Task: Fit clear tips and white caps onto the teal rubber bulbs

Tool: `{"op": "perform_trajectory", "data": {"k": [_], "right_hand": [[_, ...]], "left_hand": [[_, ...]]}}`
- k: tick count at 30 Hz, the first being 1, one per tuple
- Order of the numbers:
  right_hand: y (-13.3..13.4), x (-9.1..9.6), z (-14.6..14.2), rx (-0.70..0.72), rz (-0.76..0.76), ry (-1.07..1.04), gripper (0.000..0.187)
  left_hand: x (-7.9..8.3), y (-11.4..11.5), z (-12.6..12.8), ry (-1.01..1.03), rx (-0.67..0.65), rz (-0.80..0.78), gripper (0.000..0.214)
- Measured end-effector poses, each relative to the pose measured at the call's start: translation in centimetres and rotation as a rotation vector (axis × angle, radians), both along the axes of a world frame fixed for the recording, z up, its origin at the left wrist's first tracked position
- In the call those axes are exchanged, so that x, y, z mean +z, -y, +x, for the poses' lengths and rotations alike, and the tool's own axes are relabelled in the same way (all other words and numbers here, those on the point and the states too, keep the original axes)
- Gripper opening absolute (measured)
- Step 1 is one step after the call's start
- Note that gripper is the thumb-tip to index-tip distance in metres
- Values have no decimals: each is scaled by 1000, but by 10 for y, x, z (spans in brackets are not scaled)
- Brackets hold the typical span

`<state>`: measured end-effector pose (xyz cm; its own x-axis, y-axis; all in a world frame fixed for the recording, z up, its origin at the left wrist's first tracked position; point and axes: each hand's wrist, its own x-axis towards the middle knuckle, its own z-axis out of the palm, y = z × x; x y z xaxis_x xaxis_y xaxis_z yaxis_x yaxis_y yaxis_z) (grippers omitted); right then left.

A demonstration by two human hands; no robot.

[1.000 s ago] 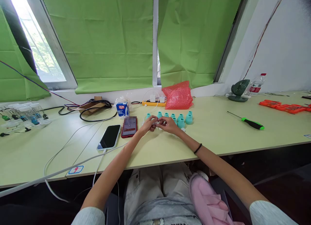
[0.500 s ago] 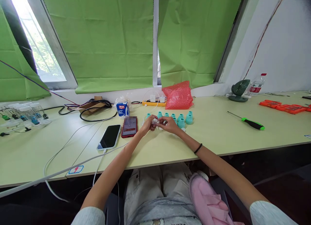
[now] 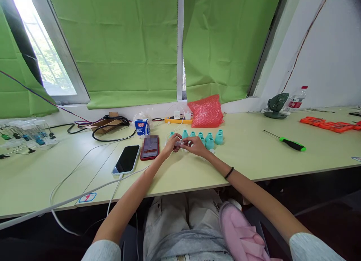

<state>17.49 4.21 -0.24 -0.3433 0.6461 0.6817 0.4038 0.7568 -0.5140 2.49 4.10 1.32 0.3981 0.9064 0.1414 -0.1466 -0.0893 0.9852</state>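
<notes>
My left hand [image 3: 170, 145] and my right hand [image 3: 195, 145] meet above the table, fingers closed. Between their fingertips is a small clear-white piece [image 3: 179, 143], mostly covered by the fingers, so its kind does not show. Both hands pinch it, one from each side. Just behind and to the right of my hands stand several small turquoise bulb-shaped pieces [image 3: 210, 143] with narrow necks. A small white piece [image 3: 212, 151] lies beside my right wrist, and other pale bits under that hand are partly hidden.
Left of my hands lie a red-edged phone [image 3: 150, 147] and a white-edged phone [image 3: 126, 159] with a cable. Behind are a blue milk carton [image 3: 142, 127], an orange power strip [image 3: 178, 121] and a red bubble-wrap bag [image 3: 208, 112]. Rightward are a screwdriver [image 3: 293, 144] and a green fan [image 3: 276, 106].
My fingers have shifted slightly around the small clear-white piece, which is still held between both hands. The view has moved a little; the things on the table stay in place.
</notes>
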Motion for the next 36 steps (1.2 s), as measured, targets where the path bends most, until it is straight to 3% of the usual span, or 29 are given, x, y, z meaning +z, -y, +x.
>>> {"op": "perform_trajectory", "data": {"k": [13,36], "right_hand": [[0,-2,0,28,6,-10,28],[0,-1,0,-50,36,5,24]], "left_hand": [[-1,-1,-1,-27,-9,-4,14],[1,1,3,-24,23,-32,15]]}}
